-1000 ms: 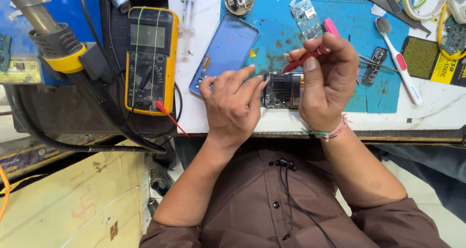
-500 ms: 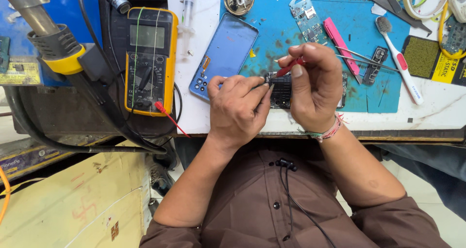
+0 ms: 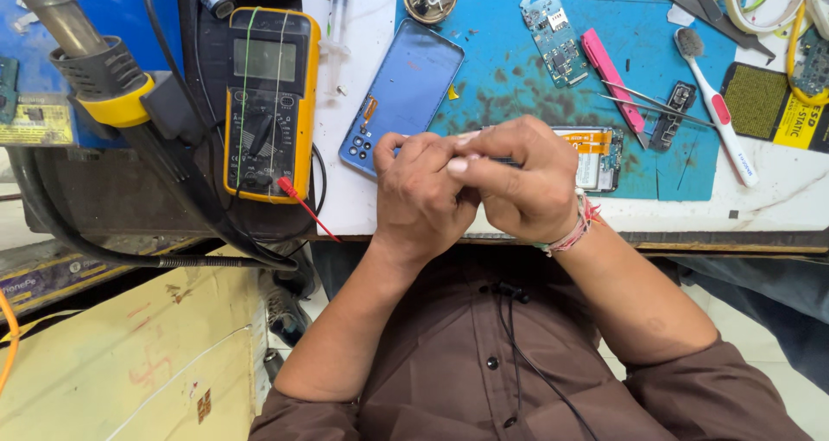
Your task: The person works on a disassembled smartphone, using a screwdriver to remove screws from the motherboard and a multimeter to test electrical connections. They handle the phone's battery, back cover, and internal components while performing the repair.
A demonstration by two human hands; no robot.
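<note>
While we look down over the bench, the broadest thing before us is the blue work mat (image 3: 518, 87), stained dark in patches and lying on the white table (image 3: 777, 208). At the far left we see the thick grey hot-air handle (image 3: 95, 69) with its yellow collar, and just beside it the yellow multimeter (image 3: 269, 104), a red probe tip (image 3: 302, 203) lying at its lower corner. Next in size comes the blue phone back cover (image 3: 404, 91), tilted half on the mat and half on the table, its lower end close by our hands. Both of our hands meet at the near edge of the mat: our left hand (image 3: 423, 195) and our right hand (image 3: 522, 182) are curled closed and pressed together, fingertips pinching something small and dark that they hide, so we cannot tell what it is. Under and behind the right hand lies the opened phone body (image 3: 600, 156), its orange flex and board showing on the mat. Further back we see the small circuit board (image 3: 553, 35), the pink pry tool (image 3: 609, 74), the white brush (image 3: 717, 104) and thin metal tweezers (image 3: 639, 95) near the pry tool.
</note>
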